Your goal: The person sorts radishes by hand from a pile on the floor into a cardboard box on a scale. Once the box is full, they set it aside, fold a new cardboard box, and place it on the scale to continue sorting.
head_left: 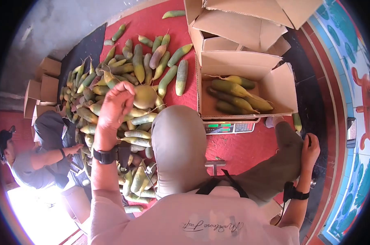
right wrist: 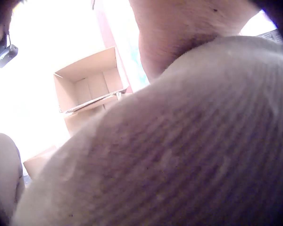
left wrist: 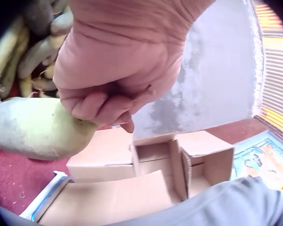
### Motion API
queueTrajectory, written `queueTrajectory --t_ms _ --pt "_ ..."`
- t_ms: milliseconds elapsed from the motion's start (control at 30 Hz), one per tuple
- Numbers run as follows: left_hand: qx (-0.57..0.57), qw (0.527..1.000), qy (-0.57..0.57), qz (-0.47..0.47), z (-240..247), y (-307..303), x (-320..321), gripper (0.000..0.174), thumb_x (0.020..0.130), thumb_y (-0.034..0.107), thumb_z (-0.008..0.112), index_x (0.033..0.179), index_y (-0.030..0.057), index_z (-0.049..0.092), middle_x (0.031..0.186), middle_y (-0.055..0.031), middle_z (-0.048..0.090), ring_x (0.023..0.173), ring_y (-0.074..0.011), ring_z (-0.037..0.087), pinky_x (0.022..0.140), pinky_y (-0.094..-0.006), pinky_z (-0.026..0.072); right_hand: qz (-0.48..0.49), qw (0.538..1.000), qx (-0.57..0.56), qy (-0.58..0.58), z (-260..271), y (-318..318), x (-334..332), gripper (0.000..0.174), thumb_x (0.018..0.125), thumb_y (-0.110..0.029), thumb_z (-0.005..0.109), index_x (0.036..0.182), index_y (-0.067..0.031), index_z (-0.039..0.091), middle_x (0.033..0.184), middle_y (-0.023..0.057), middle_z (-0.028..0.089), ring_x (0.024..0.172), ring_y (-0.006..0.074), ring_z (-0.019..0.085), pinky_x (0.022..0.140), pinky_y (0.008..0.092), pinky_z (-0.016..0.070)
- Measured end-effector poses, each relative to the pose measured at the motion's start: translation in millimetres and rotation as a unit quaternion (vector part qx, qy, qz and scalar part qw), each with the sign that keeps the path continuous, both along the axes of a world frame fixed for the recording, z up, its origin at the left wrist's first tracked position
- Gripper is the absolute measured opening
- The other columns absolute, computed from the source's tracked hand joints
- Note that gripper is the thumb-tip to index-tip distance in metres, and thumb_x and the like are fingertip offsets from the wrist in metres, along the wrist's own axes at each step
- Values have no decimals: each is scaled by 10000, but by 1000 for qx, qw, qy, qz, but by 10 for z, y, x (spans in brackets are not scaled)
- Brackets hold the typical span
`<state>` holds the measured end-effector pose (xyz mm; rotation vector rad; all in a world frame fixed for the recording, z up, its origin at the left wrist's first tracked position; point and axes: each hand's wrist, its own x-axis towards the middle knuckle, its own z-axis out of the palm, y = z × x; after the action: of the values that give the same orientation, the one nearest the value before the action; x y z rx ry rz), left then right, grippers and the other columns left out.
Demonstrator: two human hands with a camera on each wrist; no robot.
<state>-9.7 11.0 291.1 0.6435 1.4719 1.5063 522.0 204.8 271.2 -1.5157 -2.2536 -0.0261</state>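
Note:
My left hand (head_left: 118, 102) pinches a green radish (head_left: 145, 96) by its end, above the pile. In the left wrist view the curled fingers of that hand (left wrist: 118, 70) hold the thin end of the radish (left wrist: 42, 127), whose thick body points left. My right hand (head_left: 311, 150) rests by my knee at the right, its fingers bent and partly hidden; in the right wrist view trouser cloth covers most of it. Several radishes (head_left: 234, 92) lie in the open cardboard box (head_left: 289, 87), which stands on a scale (head_left: 244, 127) with a lit display.
A large radish pile (head_left: 138, 67) covers the red mat (head_left: 221, 147) to the left. More cardboard boxes (head_left: 238, 28) stand beyond the box on the scale. Another person (head_left: 42, 159) sits at the far left, one arm reaching toward the pile. A single radish (head_left: 297, 121) lies right of the scale.

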Motion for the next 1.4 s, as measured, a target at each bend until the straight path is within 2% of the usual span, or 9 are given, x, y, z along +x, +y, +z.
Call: queueTrajectory --t_ms 167,333,500,633,700,900,1133,1200,1400 --pt "91 993 71 -37 825 277 339 96 885 65 438 807 74 492 528 32 370 405 -43 285 398 -202 215 31 998 17 44 -42 -32 127 105 851 -71 533 909 3 578 857 168 584 773 348 576 679 384 459" --pt "166 985 20 -44 1036 750 634 97 876 42 442 846 58 533 533 22 406 417 -60 316 401 -204 241 36 995 48 83 -46 -97 191 99 844 -69 538 900 1 581 836 172 581 757 353 572 667 391 458" --pt "107 986 -16 -124 731 1110 928 107 872 24 441 880 45 545 565 5 438 436 -78 351 399 -209 258 22 993 46 105 -37 -157 228 91 831 -61 544 891 -4 581 816 170 579 743 359 568 656 397 454" --pt "35 989 26 -144 400 1329 1133 103 842 29 463 872 41 561 573 -9 471 430 -83 380 390 -213 265 19 992 42 115 -24 -178 247 83 825 -55 548 884 -7 580 819 169 580 733 360 569 651 400 454" --pt "-88 973 73 -200 179 1418 1188 108 822 40 472 854 30 574 594 -25 501 433 -90 410 384 -223 275 28 991 51 123 -25 -177 252 81 824 -55 549 882 -8 580 818 169 581 731 360 569 649 402 454" --pt "-269 899 203 -280 -391 1516 1377 111 811 56 475 859 42 575 582 -23 504 446 -90 464 368 -228 283 16 991 50 119 -32 -173 262 82 825 -57 552 882 -6 582 820 171 584 742 359 576 654 400 459" --pt "-263 849 331 -318 -684 1607 1320 156 802 67 472 875 32 606 599 -53 543 463 -137 506 415 -267 390 23 992 43 117 -15 -165 226 82 820 -50 550 876 -1 585 822 175 587 750 364 575 661 401 458" --pt "-229 809 420 -341 -699 1616 1328 176 801 67 468 884 34 620 643 -75 584 485 -157 548 463 -283 442 23 993 39 113 -7 -161 206 84 819 -51 549 875 0 585 823 175 587 752 366 574 662 401 457" --pt "-280 798 448 -292 -589 1607 1417 200 805 84 467 920 66 630 696 -85 626 551 -178 625 530 -314 504 11 995 32 97 -13 -156 170 87 823 -63 550 874 -1 586 826 174 587 757 365 573 666 400 459"
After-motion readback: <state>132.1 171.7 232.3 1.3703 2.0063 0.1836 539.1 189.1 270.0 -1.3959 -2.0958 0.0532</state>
